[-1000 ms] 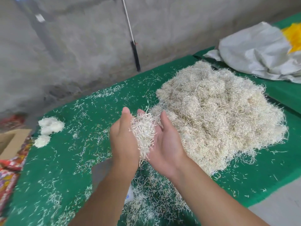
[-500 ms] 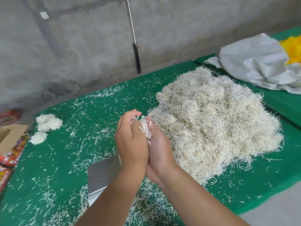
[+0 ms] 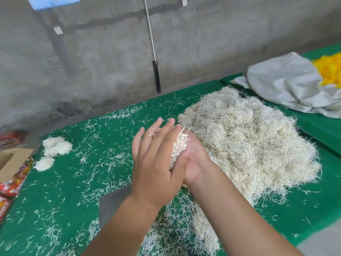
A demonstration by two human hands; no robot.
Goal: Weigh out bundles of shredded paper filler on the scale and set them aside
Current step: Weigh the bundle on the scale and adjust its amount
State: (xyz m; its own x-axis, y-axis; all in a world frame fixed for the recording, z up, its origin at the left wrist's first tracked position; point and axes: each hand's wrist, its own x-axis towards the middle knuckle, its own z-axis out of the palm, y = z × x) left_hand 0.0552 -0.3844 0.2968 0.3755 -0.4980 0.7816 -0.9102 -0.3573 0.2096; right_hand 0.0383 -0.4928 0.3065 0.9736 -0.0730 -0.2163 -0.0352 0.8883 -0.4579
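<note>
Three finished bundles (image 3: 53, 150) sat aside; both hands (image 3: 169, 159) pressed another wad (image 3: 179, 146), fingers (image 3: 156, 132) straight, big pile (image 3: 249, 141) left.

On the green felt-covered table (image 3: 55, 200), the large heap of pale shredded paper filler (image 3: 249, 145) lies at three o'clock of the two hands (image 3: 171, 159). Three small white filler bundles (image 3: 53, 150) sit at nine o'clock, the crumpled grey sack (image 3: 287, 85) at two o'clock.
</note>
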